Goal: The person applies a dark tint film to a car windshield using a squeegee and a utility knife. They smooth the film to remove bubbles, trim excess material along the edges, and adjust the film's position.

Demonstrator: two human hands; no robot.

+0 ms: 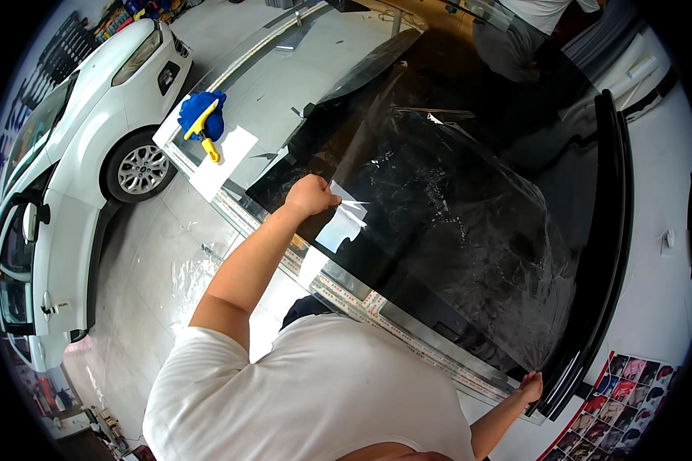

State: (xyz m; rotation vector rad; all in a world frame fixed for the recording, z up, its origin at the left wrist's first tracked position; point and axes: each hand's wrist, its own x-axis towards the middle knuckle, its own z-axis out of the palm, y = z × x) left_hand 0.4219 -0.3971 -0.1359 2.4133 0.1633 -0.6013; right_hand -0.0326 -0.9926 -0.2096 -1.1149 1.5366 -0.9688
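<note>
Film [507,284] between two hands [311,196] [530,386]; one yellow scraper [210,147]

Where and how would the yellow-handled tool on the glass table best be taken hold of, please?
Probably by the yellow tool's handle, coming from the person's near side: its narrow end points that way, clear of the blue cloth, whereas the wider head lies against the cloth.

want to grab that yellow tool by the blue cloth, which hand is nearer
Left. The left hand is right of the yellow tool and lower in the picture, not touching it; the right hand is much farther off, near the lower right of the dark sheet.
</note>
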